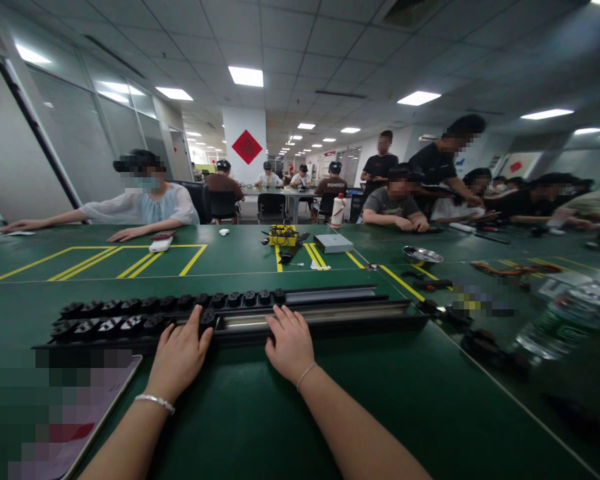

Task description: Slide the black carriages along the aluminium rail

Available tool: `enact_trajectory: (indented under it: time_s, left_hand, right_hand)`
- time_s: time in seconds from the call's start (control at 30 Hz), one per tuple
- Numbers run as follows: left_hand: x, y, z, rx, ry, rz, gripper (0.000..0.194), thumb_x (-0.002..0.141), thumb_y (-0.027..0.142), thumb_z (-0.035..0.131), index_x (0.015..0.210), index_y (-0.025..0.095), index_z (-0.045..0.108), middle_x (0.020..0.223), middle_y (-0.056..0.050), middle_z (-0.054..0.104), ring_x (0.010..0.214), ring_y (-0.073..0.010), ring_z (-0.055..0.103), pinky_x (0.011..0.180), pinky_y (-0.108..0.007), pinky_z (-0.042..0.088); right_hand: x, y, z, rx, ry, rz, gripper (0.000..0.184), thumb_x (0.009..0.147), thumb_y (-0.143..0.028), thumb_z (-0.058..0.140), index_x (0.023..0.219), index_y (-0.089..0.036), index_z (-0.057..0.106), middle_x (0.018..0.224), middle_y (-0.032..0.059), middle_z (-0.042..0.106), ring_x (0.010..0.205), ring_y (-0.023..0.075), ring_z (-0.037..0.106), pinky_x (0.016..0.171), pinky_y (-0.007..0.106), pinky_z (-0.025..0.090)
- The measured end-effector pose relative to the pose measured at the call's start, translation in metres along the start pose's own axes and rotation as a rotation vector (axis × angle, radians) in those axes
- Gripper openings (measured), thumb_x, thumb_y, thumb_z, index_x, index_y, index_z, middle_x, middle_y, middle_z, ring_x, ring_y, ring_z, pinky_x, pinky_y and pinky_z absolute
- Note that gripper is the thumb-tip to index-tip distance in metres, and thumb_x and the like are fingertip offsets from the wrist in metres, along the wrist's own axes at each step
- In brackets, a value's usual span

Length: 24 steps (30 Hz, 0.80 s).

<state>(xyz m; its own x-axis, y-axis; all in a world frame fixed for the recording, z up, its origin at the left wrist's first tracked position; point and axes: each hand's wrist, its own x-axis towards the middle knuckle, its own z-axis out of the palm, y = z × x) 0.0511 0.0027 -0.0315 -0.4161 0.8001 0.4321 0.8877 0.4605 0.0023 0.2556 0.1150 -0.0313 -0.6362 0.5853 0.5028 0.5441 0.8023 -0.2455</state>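
Note:
Two long black tracks lie side by side across the green table in front of me. The nearer track (325, 321) carries a row of black modules that look like power sockets on its left part, and a bare metallic channel on its right part. A similar row of modules fills the left of the farther track (330, 294). My left hand (180, 350) rests at the nearer track, index finger stretched out and thumb apart, by the last module (208, 317) in the row. My right hand (291, 337) lies with spread fingers over the bare channel. Neither hand grips anything.
A phone or tablet (107, 413) lies at lower left. Beyond the tracks are a yellow block (283, 235) with cables, a grey box (333, 243) and a metal dish (423, 254). A water bottle (565, 317) stands right. Several people sit around the table.

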Motion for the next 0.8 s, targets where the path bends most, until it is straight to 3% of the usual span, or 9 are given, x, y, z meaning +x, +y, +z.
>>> enact_trajectory:
  time_s: [0.1, 0.17, 0.37, 0.8]
  left_hand:
    - [0.000, -0.001, 0.002, 0.034, 0.013, -0.023, 0.064, 0.087, 0.045, 0.019, 0.133, 0.004, 0.033, 0.138, -0.018, 0.038, 0.107, -0.0260, 0.053, 0.094, -0.038, 0.032]
    - [0.000, -0.001, 0.000, 0.032, 0.004, -0.012, 0.060, 0.087, 0.044, 0.019, 0.129, 0.009, 0.042, 0.143, -0.014, 0.029, 0.110, -0.0260, 0.051, 0.092, -0.038, 0.034]
    - [0.000, -0.003, -0.004, 0.008, -0.054, 0.018, 0.056, 0.086, 0.044, 0.020, 0.127, 0.016, 0.046, 0.138, -0.007, 0.041, 0.111, -0.0236, 0.051, 0.092, -0.038, 0.034]
    - [0.005, -0.009, -0.011, -0.016, -0.184, 0.088, 0.057, 0.085, 0.042, 0.021, 0.132, 0.015, 0.040, 0.142, -0.008, 0.033, 0.112, -0.0242, 0.051, 0.088, -0.040, 0.038]
  right_hand:
    - [0.000, 0.000, -0.001, -0.005, -0.005, 0.001, 0.043, 0.076, -0.030, 0.049, 0.119, -0.023, 0.051, 0.136, 0.0036, 0.042, 0.128, 0.0179, 0.029, 0.106, 0.035, 0.014]
    - [0.000, -0.001, -0.001, -0.010, -0.012, 0.002, 0.044, 0.077, -0.030, 0.049, 0.120, -0.023, 0.051, 0.136, 0.0037, 0.042, 0.128, 0.0179, 0.028, 0.106, 0.035, 0.014]
    - [0.000, -0.001, -0.001, -0.017, -0.013, -0.001, 0.045, 0.076, -0.030, 0.049, 0.121, -0.023, 0.051, 0.136, 0.0040, 0.042, 0.128, 0.0181, 0.028, 0.106, 0.036, 0.015]
    - [0.000, -0.001, -0.001, -0.015, -0.013, -0.001, 0.044, 0.076, -0.030, 0.049, 0.120, -0.023, 0.051, 0.136, 0.0038, 0.041, 0.128, 0.0185, 0.028, 0.106, 0.036, 0.015]
